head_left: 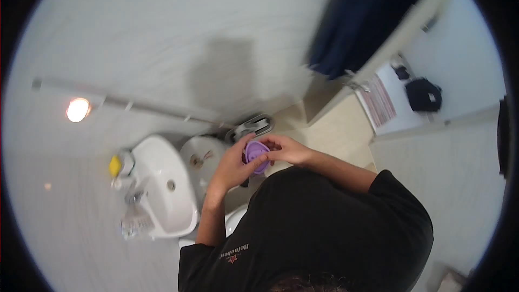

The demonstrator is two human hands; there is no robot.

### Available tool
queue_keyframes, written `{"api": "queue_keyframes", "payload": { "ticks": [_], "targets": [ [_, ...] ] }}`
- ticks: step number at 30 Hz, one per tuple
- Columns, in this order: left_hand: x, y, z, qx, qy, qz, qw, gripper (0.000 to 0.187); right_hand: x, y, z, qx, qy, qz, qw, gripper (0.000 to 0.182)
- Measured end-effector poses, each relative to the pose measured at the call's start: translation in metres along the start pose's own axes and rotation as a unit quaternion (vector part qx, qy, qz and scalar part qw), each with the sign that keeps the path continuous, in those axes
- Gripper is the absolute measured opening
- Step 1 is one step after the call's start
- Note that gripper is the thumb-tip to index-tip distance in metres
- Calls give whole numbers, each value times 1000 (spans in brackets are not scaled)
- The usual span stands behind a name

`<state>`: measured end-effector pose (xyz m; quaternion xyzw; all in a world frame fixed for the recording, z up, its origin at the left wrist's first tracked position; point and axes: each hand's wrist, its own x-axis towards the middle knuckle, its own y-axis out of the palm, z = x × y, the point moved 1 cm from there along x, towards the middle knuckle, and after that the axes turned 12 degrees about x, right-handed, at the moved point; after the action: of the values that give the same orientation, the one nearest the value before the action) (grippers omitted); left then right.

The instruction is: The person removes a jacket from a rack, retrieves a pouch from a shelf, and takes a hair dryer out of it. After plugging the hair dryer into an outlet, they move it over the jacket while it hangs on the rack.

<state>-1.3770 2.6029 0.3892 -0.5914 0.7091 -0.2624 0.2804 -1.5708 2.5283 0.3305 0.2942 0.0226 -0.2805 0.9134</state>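
Observation:
In front of my chest, both hands hold a small purple oval container-like item (256,152). Its exact kind cannot be made out; raised marks show on its top face. My left hand (234,163) wraps around its left side, thumb lying along the near edge. From the right, my right hand (284,150) grips the far and right edge, with its thumb on the top face. Some fingers of both hands are hidden behind the item.
On the left is a white sink (167,184) with a faucet (134,197), and a yellow-topped bottle (115,166). A round-topped bin (203,154) and a grey holder with items (251,127) stand beyond my hands. Dark cloth (373,16) hangs near a doorway; a black bag (423,95) lies beyond.

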Motion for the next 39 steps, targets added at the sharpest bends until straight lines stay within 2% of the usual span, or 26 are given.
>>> {"api": "queue_keyframes", "payload": {
  "ticks": [3,6,7,10,12,15,17,18,19,20,21,22,23,24,26,28,29,31,32,33,34,35,37,38,39],
  "targets": [
    [70,85,-77,-60,41,100,992,68,-104,-93,9,14,-59,-95,994,45],
    [128,173,-157,-82,96,161,979,70,-216,-142,28,50,-89,-204,974,43],
    [147,201,-181,-17,179,152,972,73,-250,-159,42,57,-84,-255,962,42],
    [187,250,-253,-6,239,239,941,75,-329,-195,52,79,-163,-356,917,40],
    [215,272,-286,-23,248,285,926,78,-357,-210,56,98,-194,-402,889,41],
    [263,321,-324,14,256,358,898,73,-390,-247,51,119,-250,-468,839,38],
    [302,374,-324,-68,229,385,891,65,-402,-267,43,210,-301,-520,772,35],
    [322,391,-329,-67,235,392,887,65,-406,-278,39,211,-305,-526,766,35],
    [342,404,-334,-144,110,455,872,62,-406,-286,35,248,-315,-545,736,33],
    [364,422,-343,-215,-20,506,835,60,-412,-301,33,286,-325,-562,705,31],
    [384,436,-353,-290,-124,517,796,53,-419,-314,32,284,-299,-585,699,29],
    [411,457,-352,-293,-120,523,791,53,-426,-327,34,280,-299,-592,694,29],
    [443,486,-340,-416,-221,507,722,47,-434,-340,36,274,-271,-615,688,28],
    [473,516,-329,-524,-318,478,629,42,-441,-352,37,268,-245,-637,680,28],
    [528,561,-324,-503,-363,394,678,32,-451,-377,42,258,-236,-660,664,30],
    [586,617,-299,-449,-370,377,721,30,-468,-401,65,295,-246,-687,617,34],
    [607,626,-306,-459,-366,381,715,30,-476,-418,71,293,-237,-701,606,37],
    [653,638,-322,-283,-342,347,826,27,-487,-458,97,314,-294,-683,590,40],
    [675,646,-330,-286,-343,345,825,27,-490,-476,106,330,-324,-673,577,40],
    [694,652,-335,-236,-290,355,857,25,-495,-494,119,333,-322,-672,577,40],
    [709,656,-334,-179,-238,364,883,23,-500,-513,131,326,-362,-659,573,40],
    [722,661,-333,-169,-245,363,883,23,-501,-527,141,320,-400,-645,567,40],
    [757,671,-355,-49,-190,392,899,18,-502,-548,172,350,-435,-602,571,43],
    [777,674,-373,-52,-188,382,903,18,-505,-565,195,370,-471,-558,575,45],
    [789,668,-396,-90,-200,405,888,17,-504,-577,215,362,-468,-568,573,51]
  ]
}}
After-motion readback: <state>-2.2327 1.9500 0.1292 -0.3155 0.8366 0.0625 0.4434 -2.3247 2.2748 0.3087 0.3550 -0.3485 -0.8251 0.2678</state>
